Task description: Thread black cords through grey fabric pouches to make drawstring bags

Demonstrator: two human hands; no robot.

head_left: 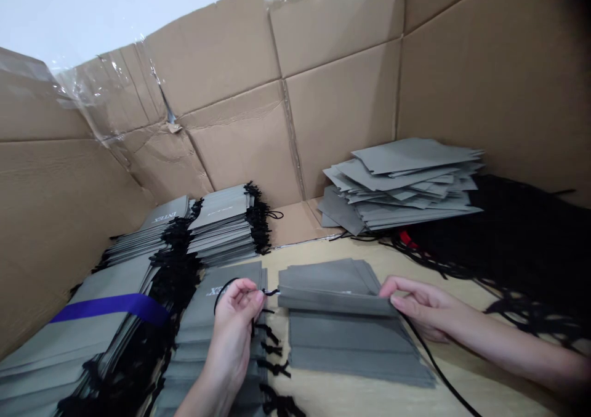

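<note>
My left hand [237, 321] is closed in a pinch on the end of a thin black cord [221, 291] that loops up beside it, at the left edge of a grey fabric pouch [337, 300]. My right hand [415, 306] pinches the right end of the same pouch's folded top edge, where the black cord comes out and trails toward the lower right. The pouch lies on top of a small stack of like grey pouches [351, 349] on a light wooden table [462, 380].
Stacks of finished grey pouches with black knotted cords [226, 220] fill the left side, one bundle bound by a purple band [111, 306]. A pile of flat grey pouches [401, 183] lies at the back right. Loose black cords [517, 244] heap at right. Cardboard walls [323, 84] surround the area.
</note>
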